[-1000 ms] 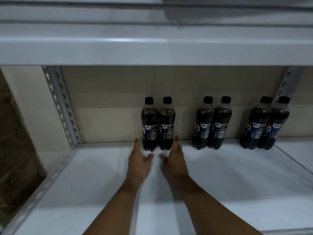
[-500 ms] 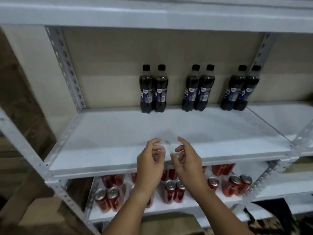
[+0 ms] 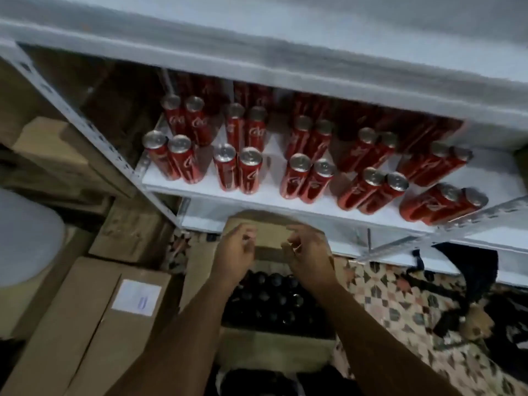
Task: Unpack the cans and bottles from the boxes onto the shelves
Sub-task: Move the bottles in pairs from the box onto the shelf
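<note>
Both hands are out in front and empty: the left hand (image 3: 235,254) and the right hand (image 3: 310,252) hang side by side with a small gap between them, fingers loosely curled and holding nothing. Directly beneath them sits the open cardboard box (image 3: 274,342) on the floor, and down inside it you can see the dark round caps of the cola bottles (image 3: 271,295), packed close, quite a few of them waiting. So that box looks far from emptied. Beyond the fingertips, the far flap of the box stands up, and past it, higher, the white shelf (image 3: 285,200) carries red cola cans (image 3: 238,171) standing in pairs, row behind row across its width; that part of the job appears done or close to it. Out to the left of the left hand lie sealed cardboard cartons (image 3: 94,324), one with a white label, seemingly untouched. To the right of the right hand there's a patterned floor (image 3: 400,298).
</note>
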The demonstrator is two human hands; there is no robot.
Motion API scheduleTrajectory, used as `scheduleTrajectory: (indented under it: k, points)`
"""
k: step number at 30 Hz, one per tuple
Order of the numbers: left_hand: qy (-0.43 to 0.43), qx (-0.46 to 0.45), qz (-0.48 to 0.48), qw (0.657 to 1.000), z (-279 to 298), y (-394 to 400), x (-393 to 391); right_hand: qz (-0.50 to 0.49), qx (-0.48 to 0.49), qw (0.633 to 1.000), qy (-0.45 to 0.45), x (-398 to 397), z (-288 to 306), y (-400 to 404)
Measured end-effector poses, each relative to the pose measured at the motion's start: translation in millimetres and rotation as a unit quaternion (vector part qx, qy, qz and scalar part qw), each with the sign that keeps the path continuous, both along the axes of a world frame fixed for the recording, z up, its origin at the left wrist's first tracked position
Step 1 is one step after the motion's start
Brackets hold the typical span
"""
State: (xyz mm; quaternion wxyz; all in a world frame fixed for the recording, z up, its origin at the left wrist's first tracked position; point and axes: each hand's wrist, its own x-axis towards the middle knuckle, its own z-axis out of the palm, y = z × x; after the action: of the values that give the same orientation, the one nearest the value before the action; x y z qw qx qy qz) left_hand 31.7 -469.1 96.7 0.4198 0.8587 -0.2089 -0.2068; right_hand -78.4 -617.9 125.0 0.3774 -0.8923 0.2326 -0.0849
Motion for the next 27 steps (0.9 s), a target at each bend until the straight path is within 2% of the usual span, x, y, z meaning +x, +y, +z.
scheduleTrajectory:
  k: [4,7,12,15,20,24,27]
  points:
    - [0.020,0.130,0.012,0.991,-119,37,-16,0.032,0.023,0.990,0.133,-11,-109,17]
    - [0.029,0.196,0.031,0.980,-196,57,-21,0.069,0.030,0.979,0.190,-4,-186,37]
    - [0.033,0.219,0.020,0.975,-259,58,-22,0.153,-0.051,0.949,0.269,13,-277,57]
    - [0.017,0.267,0.006,0.964,-302,57,-21,0.159,-0.116,0.933,0.301,20,-327,65]
    - [0.000,0.346,-0.019,0.938,-346,56,-14,0.143,-0.159,0.929,0.304,27,-381,77]
    - [-0.014,0.388,-0.029,0.921,-354,50,-6,0.150,-0.201,0.927,0.280,33,-398,82]
    - [-0.015,0.407,-0.049,0.912,-355,46,2,0.168,-0.190,0.923,0.289,40,-405,80]
